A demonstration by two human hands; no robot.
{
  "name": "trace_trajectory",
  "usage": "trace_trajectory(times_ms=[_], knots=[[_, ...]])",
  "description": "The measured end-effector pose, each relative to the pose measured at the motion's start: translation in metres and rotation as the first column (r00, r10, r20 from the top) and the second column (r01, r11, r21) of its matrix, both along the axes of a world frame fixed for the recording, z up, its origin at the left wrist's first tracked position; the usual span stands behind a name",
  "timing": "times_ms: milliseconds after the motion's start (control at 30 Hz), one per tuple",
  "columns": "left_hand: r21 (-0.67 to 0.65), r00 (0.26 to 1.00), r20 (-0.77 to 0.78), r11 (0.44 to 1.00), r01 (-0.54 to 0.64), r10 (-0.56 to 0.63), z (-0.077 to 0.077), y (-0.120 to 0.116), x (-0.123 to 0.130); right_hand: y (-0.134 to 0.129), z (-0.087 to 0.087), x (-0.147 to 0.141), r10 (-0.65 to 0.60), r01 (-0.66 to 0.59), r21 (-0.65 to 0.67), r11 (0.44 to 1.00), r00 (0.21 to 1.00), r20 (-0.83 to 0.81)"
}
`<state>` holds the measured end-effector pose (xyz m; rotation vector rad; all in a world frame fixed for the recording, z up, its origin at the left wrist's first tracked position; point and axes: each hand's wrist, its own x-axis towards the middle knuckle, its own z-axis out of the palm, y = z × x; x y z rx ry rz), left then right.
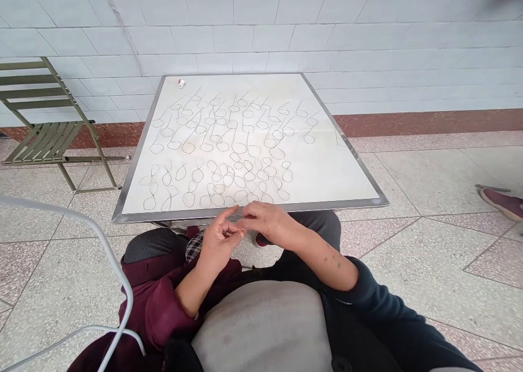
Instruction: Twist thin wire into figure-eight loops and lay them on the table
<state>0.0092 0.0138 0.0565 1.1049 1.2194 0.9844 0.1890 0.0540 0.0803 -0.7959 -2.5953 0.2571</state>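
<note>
Both hands meet just off the near edge of the white table (322, 170). My left hand (216, 242) has its thumb reaching towards my right fingertips, with the index finger stretched towards the table edge. My right hand (269, 225) is closed in a pinch, its fingertips against those of the left. A small orange spot shows between them; what they hold is too small and covered to make out. Many thin dark wire-like loops (188, 199) lie spread across the tabletop, the near ones as double loops, the far ones as single loops with a straight tail.
A small white and red object (182, 83) sits at the table's far left corner. To the left stands a green folding chair (49, 138), with a pale curved cable or tube (110, 257) nearer me. Behind is a white tiled wall (253, 12). A shoe (500, 202) shows at far right.
</note>
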Motion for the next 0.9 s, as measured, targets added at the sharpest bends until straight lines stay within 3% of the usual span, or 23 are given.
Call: trace_trajectory(times_ms=[200, 500, 733, 833, 900], knots=[[-0.021, 0.999, 0.031, 0.999, 0.029, -0.028, -0.002, 0.0, 0.0, 0.003, 0.004, 0.0, 0.087, -0.092, 0.127, 0.988, 0.995, 0.049], [-0.048, 0.998, 0.069, 0.999, 0.007, -0.003, -0.007, 0.001, 0.0, 0.006, 0.004, -0.003, 0.164, -0.182, 0.161, 0.97, 0.979, 0.12], [-0.041, 0.999, 0.049, 0.999, -0.015, 0.017, -0.005, 0.0, 0.001, 0.008, 0.006, -0.002, 0.161, -0.176, 0.132, 0.975, 0.98, 0.117], [-0.043, 0.998, 0.059, 0.999, -0.011, 0.014, -0.005, 0.0, 0.0, 0.007, -0.001, -0.004, 0.152, -0.153, 0.078, 0.985, 0.988, 0.021], [-0.033, 0.996, 0.082, 0.999, -0.024, 0.026, -0.005, 0.0, -0.001, 0.005, -0.009, -0.005, 0.03, -0.036, -0.033, 0.999, 0.987, -0.158]])
